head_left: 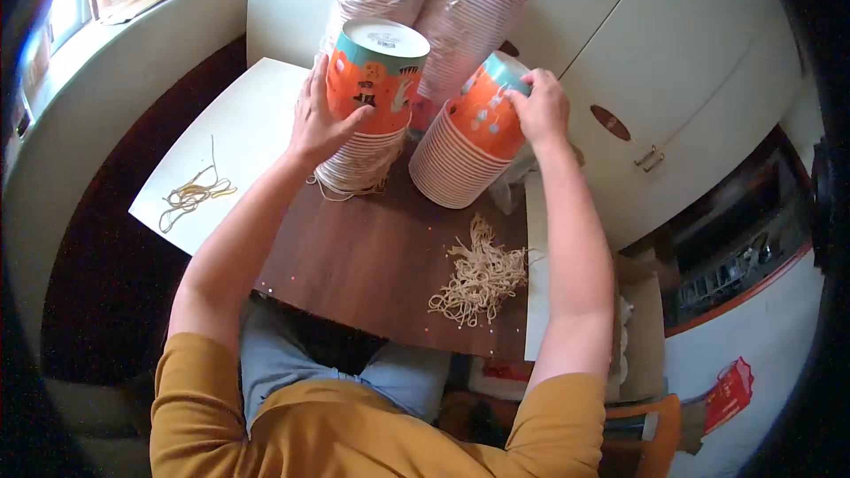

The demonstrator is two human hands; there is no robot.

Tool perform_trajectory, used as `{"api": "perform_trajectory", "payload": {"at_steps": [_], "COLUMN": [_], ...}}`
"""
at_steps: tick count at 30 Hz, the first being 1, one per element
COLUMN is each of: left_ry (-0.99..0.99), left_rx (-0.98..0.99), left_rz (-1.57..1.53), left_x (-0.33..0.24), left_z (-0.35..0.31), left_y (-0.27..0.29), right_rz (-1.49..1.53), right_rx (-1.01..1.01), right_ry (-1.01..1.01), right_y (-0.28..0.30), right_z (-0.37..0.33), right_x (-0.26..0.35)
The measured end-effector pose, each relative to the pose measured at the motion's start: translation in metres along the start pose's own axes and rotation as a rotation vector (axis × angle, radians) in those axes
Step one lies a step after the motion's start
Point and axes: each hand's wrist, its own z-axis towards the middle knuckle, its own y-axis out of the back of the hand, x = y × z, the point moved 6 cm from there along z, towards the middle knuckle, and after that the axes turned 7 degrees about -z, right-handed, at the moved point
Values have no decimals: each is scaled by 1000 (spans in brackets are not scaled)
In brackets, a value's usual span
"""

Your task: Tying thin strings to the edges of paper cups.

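My left hand [324, 124] lies round the side of an orange and teal paper bucket [376, 80], fingers at its left and thumb across the front. That bucket is upside down on top of a stack of nested paper buckets [359, 159], with thin beige cords hanging around the lower part. To the right, my right hand [542, 111] grips another upturned paper bucket [489, 106] near its base, fingertips on the upper edge. This one sits tilted on a second stack [460, 159] of nested buckets with pale rims.
A tangled heap of beige cords [482, 274] lies on the brown table [354, 257], front right. More cords [197, 195] lie on a white board [257, 133] at left. Tall plastic-wrapped bucket stacks [478, 18] stand behind. White cabinets [691, 62] rise at back right.
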Motion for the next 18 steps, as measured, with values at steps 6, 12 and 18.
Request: {"api": "perform_trajectory", "payload": {"at_steps": [6, 12, 18], "left_ry": [-124, -41, 561], "left_rx": [-20, 74, 231], "left_rz": [-3, -172, -871], "left_x": [-46, -68, -93], "left_z": [-48, -76, -82], "left_y": [10, 20, 38], "right_rz": [29, 84, 1466], "right_rx": [-121, -711, -138], "right_ry": [-2, -163, -959], "right_y": [56, 195, 53], "right_z": [46, 21, -159], "right_x": [-21, -8, 10]}}
